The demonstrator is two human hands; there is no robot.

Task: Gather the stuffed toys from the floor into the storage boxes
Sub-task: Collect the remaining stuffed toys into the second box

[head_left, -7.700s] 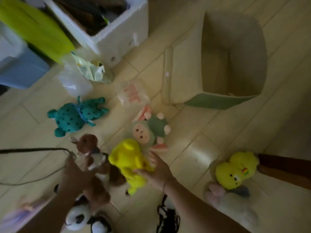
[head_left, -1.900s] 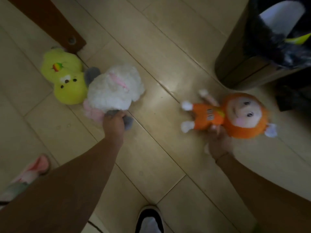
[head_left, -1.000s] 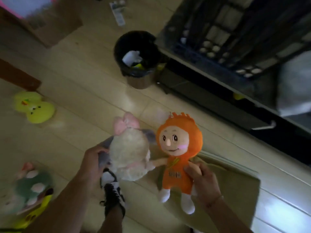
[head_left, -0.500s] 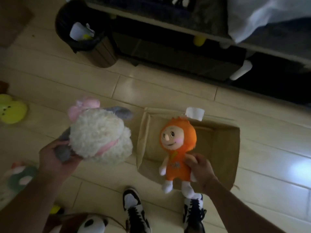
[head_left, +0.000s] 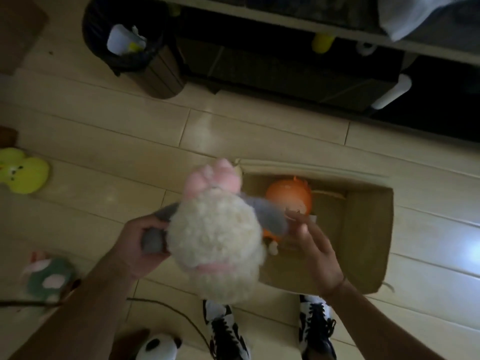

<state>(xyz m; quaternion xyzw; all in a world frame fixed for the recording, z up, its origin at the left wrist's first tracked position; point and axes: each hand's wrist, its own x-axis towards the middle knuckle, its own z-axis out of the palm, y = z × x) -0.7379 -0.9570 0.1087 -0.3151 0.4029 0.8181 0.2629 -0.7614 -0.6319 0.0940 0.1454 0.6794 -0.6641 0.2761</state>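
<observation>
Head view: the left hand (head_left: 140,245) is gripping the sheep (head_left: 217,240) by a grey leg, its long axis running 12 to 6, pink bow toward 12, beside the box (head_left: 368,229). The right hand (head_left: 315,252), now relaxed and holding nothing, has released the orange doll (head_left: 288,198), lying inside.

Fluffy white sheep toy (head_left: 217,245), pink bow on top, grey ears and limbs, held in the air over the left edge of the storage box (head_left: 368,229). Box is tan, open-topped, standing on the floor. Orange doll (head_left: 288,200) lies inside the box, head toward its far wall. Yellow chick toy (head_left: 22,172) on the floor well left of the box; green-and-pink plush (head_left: 48,276) and panda plush (head_left: 158,348) on the floor to its near left.
</observation>
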